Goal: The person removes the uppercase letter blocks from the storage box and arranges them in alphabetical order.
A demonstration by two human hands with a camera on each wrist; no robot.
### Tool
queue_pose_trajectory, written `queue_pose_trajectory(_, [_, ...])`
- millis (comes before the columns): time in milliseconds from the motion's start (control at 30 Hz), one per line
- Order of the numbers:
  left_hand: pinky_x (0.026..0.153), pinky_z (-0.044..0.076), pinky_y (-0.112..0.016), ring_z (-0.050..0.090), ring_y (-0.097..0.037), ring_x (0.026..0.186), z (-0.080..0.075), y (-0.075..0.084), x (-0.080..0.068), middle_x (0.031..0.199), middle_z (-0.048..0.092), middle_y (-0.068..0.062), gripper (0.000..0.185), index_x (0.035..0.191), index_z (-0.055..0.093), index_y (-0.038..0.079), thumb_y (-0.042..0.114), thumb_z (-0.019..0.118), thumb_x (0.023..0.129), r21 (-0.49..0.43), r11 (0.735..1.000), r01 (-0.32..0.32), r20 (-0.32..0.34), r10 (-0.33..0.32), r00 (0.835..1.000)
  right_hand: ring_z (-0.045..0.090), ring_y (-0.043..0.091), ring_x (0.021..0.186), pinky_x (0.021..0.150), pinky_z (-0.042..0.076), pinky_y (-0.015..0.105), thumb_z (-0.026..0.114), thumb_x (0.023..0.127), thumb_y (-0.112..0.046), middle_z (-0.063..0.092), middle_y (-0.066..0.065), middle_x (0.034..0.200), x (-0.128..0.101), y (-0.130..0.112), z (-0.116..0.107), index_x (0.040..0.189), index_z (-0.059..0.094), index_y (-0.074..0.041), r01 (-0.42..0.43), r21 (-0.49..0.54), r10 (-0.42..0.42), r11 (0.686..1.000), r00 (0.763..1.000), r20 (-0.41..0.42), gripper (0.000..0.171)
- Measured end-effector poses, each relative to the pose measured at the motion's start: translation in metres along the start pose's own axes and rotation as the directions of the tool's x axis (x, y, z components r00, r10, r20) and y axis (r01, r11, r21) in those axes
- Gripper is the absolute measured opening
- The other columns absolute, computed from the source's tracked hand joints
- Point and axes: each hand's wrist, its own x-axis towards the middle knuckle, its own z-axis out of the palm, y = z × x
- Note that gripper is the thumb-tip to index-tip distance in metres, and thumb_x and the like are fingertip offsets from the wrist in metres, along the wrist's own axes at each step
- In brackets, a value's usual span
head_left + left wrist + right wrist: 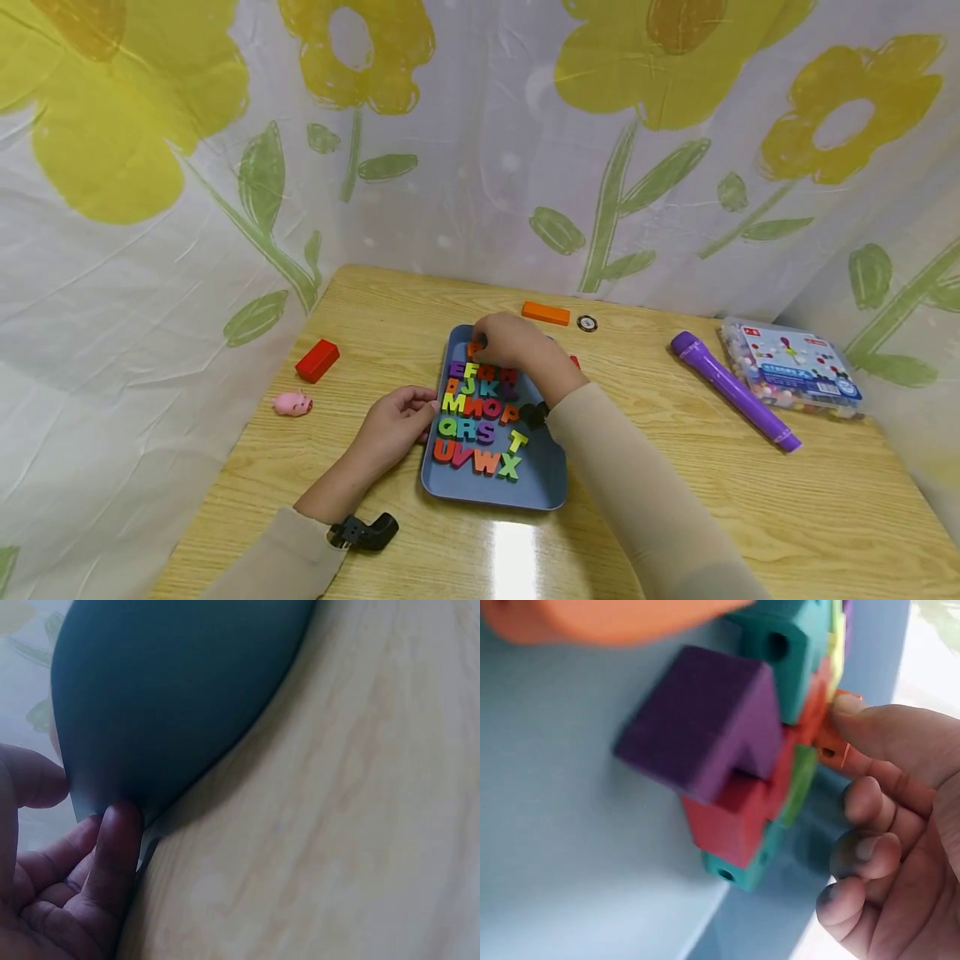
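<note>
A blue-grey tray (536,479) lies on the wooden table, bearing rows of colourful letter blocks such as a yellow T (517,442) and a green X (509,467). At the tray's left side my left hand (393,425) grips the rim, thumb and fingers on either side of the wall (172,697). Over the tray's far end, my right hand (510,337) pinches an orange letter block (836,742) between thumb and index finger. The other fingers of that hand are curled and hold nothing. A purple block (697,720) and a red block (731,817) stand close by; my hand hides part of the far row.
Left of the tray are a red block (317,361) and a pink toy pig (292,404). Behind it lie an orange block (546,313) and a round black-and-white chip (587,323). To the right are a purple toy microphone (735,390) and a boxed bead set (795,367).
</note>
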Motion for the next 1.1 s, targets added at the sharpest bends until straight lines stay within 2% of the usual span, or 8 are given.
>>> queue_pose_trajectory(233, [0.072,0.063,-0.027,0.069,-0.017,0.084,0.005,0.001,0.003,0.108,0.072,-0.013,0.029,0.128,0.073,0.003,0.021,0.07,0.106,-0.006,1.0,-0.009,0.015,0.009,1.0,0.064,0.023,0.098,0.091,0.059,0.04,0.077,0.103,-0.032,0.073,0.006,0.121,-0.019,0.012,-0.021,0.127,0.075,-0.013,0.015,0.061,-0.012,0.998,0.999,-0.044,0.03])
queue_pose_trajectory(400, [0.073,0.063,-0.029,0.07,-0.017,0.084,0.007,0.001,0.004,0.108,0.072,-0.013,0.03,0.129,0.073,0.004,0.023,0.07,0.106,-0.001,1.0,-0.011,0.025,0.011,1.0,0.06,0.023,0.083,0.077,0.054,0.039,0.075,0.104,-0.027,0.071,0.008,0.106,-0.043,0.037,-0.04,0.128,0.075,-0.012,0.065,0.183,-0.049,0.981,0.994,-0.094,0.029])
queue_pose_trajectory(533, [0.074,0.064,-0.029,0.071,-0.017,0.086,0.005,-0.001,0.004,0.11,0.073,-0.013,0.032,0.131,0.073,0.005,0.025,0.071,0.106,0.011,1.0,-0.002,0.021,0.001,1.0,0.059,0.023,0.078,0.073,0.052,0.038,0.074,0.103,-0.026,0.068,0.008,0.097,-0.066,0.063,-0.047,0.132,0.072,-0.01,0.051,0.256,-0.016,0.965,0.99,-0.137,0.033])
queue_pose_trajectory(667, [0.075,0.065,-0.029,0.072,-0.017,0.088,0.002,-0.004,0.004,0.113,0.073,-0.014,0.035,0.133,0.071,0.005,0.027,0.07,0.107,0.022,1.0,0.012,0.017,-0.013,1.0,0.055,0.023,0.072,0.068,0.049,0.037,0.074,0.103,-0.024,0.063,0.008,0.089,-0.083,0.093,-0.045,0.128,0.072,-0.007,0.014,0.279,0.035,0.96,0.985,-0.17,0.031])
queue_pose_trajectory(833, [0.076,0.065,-0.028,0.072,-0.017,0.089,-0.001,-0.005,0.003,0.115,0.073,-0.014,0.036,0.135,0.07,0.004,0.028,0.069,0.108,0.035,0.999,0.025,0.012,-0.025,1.0,0.053,0.022,0.074,0.07,0.046,0.037,0.073,0.104,-0.025,0.061,0.008,0.09,-0.098,0.128,-0.032,0.129,0.07,-0.005,-0.053,0.29,0.101,0.955,0.983,-0.152,0.032])
queue_pose_trajectory(1100, [0.075,0.064,-0.026,0.072,-0.018,0.09,0.0,-0.004,0.004,0.115,0.073,-0.016,0.037,0.136,0.069,0.002,0.027,0.068,0.109,0.021,1.0,0.017,0.028,-0.018,0.999,0.056,0.023,0.082,0.075,0.048,0.038,0.073,0.104,-0.023,0.063,0.009,0.094,-0.112,0.16,-0.01,0.129,0.07,-0.004,-0.15,0.285,0.19,0.947,0.975,-0.118,0.031])
